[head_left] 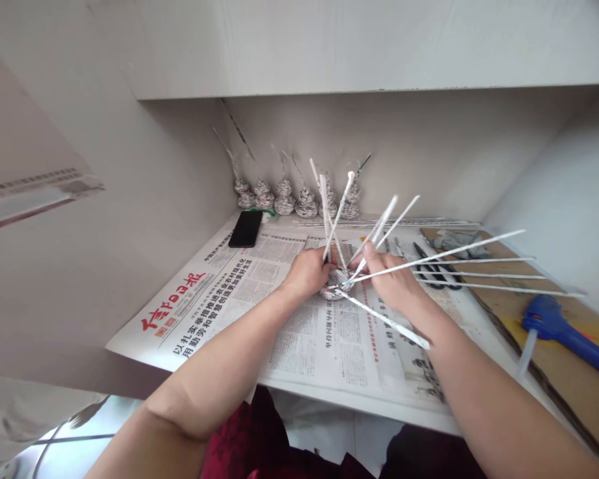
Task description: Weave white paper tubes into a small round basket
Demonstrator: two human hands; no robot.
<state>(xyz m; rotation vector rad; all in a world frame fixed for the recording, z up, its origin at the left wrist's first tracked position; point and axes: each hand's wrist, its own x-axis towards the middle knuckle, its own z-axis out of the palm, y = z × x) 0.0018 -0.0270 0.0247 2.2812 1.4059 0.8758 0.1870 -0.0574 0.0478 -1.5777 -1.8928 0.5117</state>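
Observation:
A small round weave of rolled newspaper (333, 289) sits just above the newspaper-covered surface, with white rolled-paper sticks (387, 320) fanning out from it in several directions. My left hand (307, 274) is closed on the left side of the weave, its fingertips near the base of an upright stick (338, 214). On the other side, my right hand (390, 278) is closed, thumb up, pinching at the sticks close to the weave. Some of its fingers are hidden behind the sticks. Several long sticks (479, 273) reach out to the right past this hand.
Several gourd-shaped woven paper pieces (284, 197) stand along the back wall. A black phone (245, 229) lies on the newspaper (214, 313) at left. Black scissors (432, 269), a cardboard sheet (589, 392) and a blue glue gun (546, 318) lie at right. A shelf board (354, 50) overhangs.

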